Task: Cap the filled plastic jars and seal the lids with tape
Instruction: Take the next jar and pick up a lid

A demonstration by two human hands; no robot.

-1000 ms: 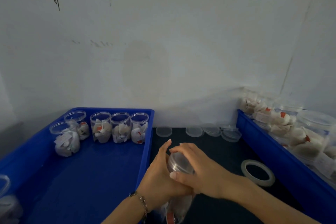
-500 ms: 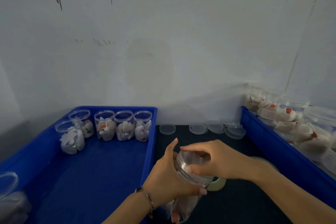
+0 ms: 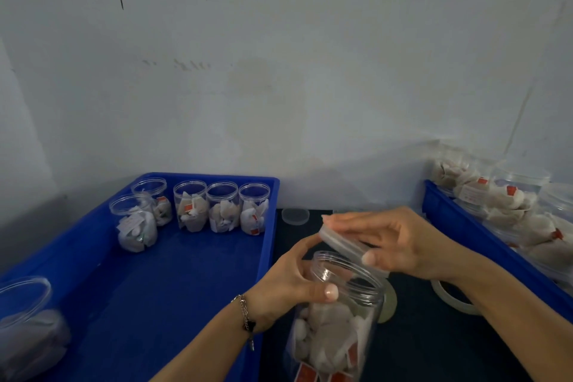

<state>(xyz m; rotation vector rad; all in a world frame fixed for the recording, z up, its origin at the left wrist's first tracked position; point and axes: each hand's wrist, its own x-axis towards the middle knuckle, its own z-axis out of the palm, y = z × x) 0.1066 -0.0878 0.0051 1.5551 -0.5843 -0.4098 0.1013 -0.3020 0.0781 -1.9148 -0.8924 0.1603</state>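
My left hand (image 3: 288, 285) grips a clear plastic jar (image 3: 335, 319) filled with white sachets, just below its open threaded mouth. My right hand (image 3: 393, 245) holds a clear lid (image 3: 341, 243) tilted just above the jar's mouth, fingers over the top and thumb on the near rim. A roll of tape (image 3: 452, 298) lies on the dark table under my right forearm, partly hidden.
A blue tray (image 3: 186, 273) at left holds several open filled jars (image 3: 223, 208) along its back. Another blue bin (image 3: 483, 242) at right is piled with filled jars. A loose lid (image 3: 295, 215) lies by the wall.
The lid has come up off the jar's mouth and now sits tilted above it in my right hand. The jar's mouth is open to view; the view has shifted closer.
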